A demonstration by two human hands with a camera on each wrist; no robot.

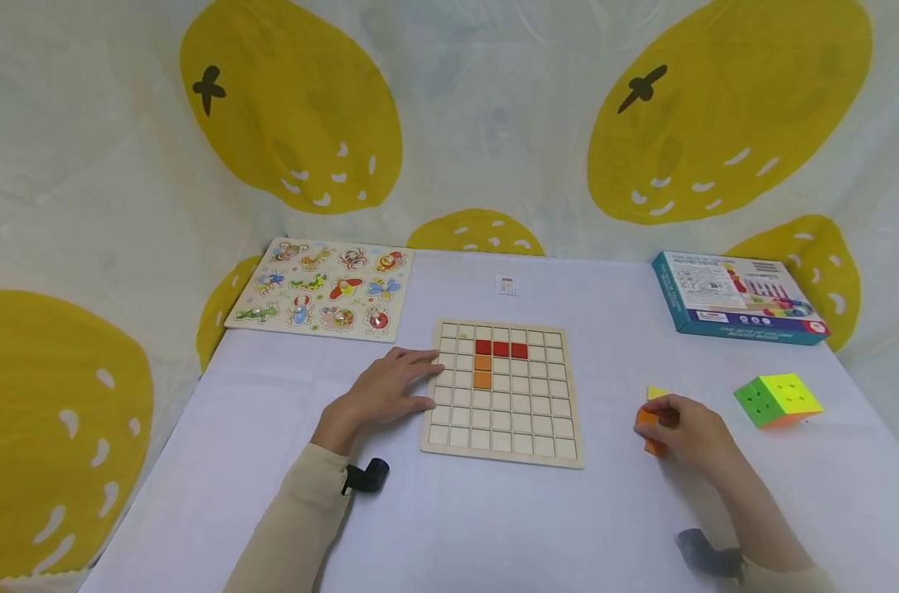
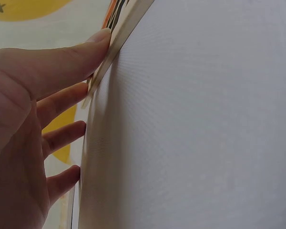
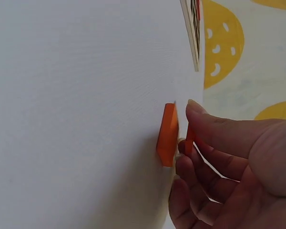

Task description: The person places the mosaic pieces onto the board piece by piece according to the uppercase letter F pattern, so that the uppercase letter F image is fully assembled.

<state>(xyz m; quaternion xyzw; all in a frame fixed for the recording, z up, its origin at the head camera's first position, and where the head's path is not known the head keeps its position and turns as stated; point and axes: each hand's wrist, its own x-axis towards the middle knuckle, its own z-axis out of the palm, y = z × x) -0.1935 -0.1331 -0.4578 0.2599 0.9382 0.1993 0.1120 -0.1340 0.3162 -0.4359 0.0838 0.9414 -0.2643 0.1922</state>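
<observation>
A wooden grid board (image 1: 522, 405) lies mid-table, with several red tiles (image 1: 501, 349) in a row and two orange tiles (image 1: 482, 371) below the leftmost red one. My left hand (image 1: 382, 389) rests its straight fingertips and thumb along the board's left edge. To the right of the board, my right hand (image 1: 690, 432) pinches an orange tile (image 3: 189, 138) between thumb and fingers. Beside that hand another orange tile (image 3: 168, 136) is on the white cloth. A yellow tile (image 1: 655, 393) shows just behind the right fingers, partly hidden.
An insect puzzle board (image 1: 323, 288) lies at the back left. A small printed card (image 1: 507, 285) is behind the grid board. At the back right lies a teal box (image 1: 742, 296), and a puzzle cube (image 1: 778, 400) sits right of my right hand.
</observation>
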